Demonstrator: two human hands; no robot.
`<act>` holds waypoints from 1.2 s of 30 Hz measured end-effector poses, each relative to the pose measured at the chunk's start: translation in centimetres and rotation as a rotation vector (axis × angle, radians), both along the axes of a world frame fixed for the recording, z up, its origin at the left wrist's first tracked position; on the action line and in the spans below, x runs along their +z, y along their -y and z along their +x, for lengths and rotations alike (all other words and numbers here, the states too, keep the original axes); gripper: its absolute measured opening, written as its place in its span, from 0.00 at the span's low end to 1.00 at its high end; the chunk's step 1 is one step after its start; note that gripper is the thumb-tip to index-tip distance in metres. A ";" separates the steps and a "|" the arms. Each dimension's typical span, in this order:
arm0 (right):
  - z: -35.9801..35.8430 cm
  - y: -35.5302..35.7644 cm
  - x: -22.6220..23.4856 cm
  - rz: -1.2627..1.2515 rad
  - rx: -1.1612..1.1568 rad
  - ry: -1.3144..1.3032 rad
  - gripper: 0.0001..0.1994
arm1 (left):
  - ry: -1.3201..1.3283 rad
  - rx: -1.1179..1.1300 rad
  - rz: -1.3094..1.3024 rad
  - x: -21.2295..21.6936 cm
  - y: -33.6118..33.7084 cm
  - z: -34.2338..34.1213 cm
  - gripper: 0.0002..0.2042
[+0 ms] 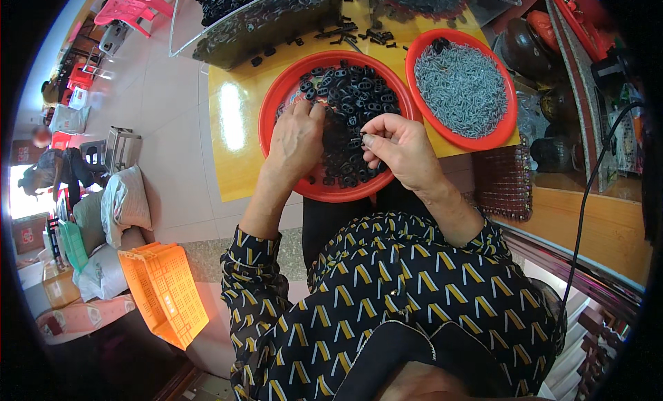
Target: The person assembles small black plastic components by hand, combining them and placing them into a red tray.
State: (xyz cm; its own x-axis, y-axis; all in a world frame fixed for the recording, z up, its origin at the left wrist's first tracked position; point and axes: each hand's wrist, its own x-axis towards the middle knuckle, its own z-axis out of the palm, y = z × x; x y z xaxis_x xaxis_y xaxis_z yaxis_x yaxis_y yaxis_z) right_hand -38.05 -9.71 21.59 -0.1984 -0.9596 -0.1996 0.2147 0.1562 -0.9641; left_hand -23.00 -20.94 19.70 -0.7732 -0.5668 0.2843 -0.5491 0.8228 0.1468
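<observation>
A round red plate [271, 76] holds many small black plastic parts [352, 90] with holes in them. Over its left side is my left hand [297, 142], its fingers bent down and closed, fingertips hidden under the hand. At the plate's right side my right hand [404, 152] pinches a small screw [356, 139] between thumb and forefinger, with a bit of black at it, too small to make out. A second red plate [512, 97], to the right, is heaped with silver screws [463, 89].
Clear-walled bins [262, 28] of black parts stand at the far side of the yellow tabletop [231, 156], with loose black pieces [376, 37] before them. An orange crate [164, 290] lies on the floor at left, near stuffed sacks [126, 201]. A black cable [587, 194] hangs at right.
</observation>
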 end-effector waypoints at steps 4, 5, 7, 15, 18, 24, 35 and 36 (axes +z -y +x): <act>-0.1 -0.2 0.0 -0.002 -0.003 0.063 0.04 | -0.437 0.113 0.567 0.6 -1.0 0.9 0.08; -0.3 -0.1 -0.1 0.000 0.003 0.071 0.04 | -0.678 0.216 1.002 0.9 -1.5 1.1 0.09; 0.0 -0.2 0.2 -0.011 0.027 0.063 0.04 | -0.955 0.205 1.246 0.3 -2.8 2.0 0.11; 1.4 -0.6 2.0 -0.031 0.067 -0.020 0.04 | -1.386 0.022 1.725 0.5 -6.3 2.5 0.15; 1.7 -0.7 2.0 -0.053 0.068 -0.031 0.04 | -1.411 0.013 1.725 0.6 -6.7 2.4 0.14; 1.9 -1.0 2.4 -0.029 0.067 0.140 0.05 | -1.481 -0.027 1.681 0.5 -7.6 1.8 0.12; 2.8 -0.7 1.4 -0.088 -0.054 0.311 0.04 | -1.544 0.041 1.501 0.4 -8.9 0.8 0.10; 2.7 -0.6 1.4 -0.088 -0.057 0.309 0.04 | -1.543 0.039 1.504 0.4 -9.0 0.7 0.10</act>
State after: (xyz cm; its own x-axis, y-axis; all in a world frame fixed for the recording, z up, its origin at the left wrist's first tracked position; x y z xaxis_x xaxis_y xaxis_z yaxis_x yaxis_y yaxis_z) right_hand -35.34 -9.10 22.96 -0.1954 -0.9648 -0.1759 0.5056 0.0546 -0.8611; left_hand -22.35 -11.94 20.15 -0.4132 -0.9092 -0.0517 0.6040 -0.3161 0.7316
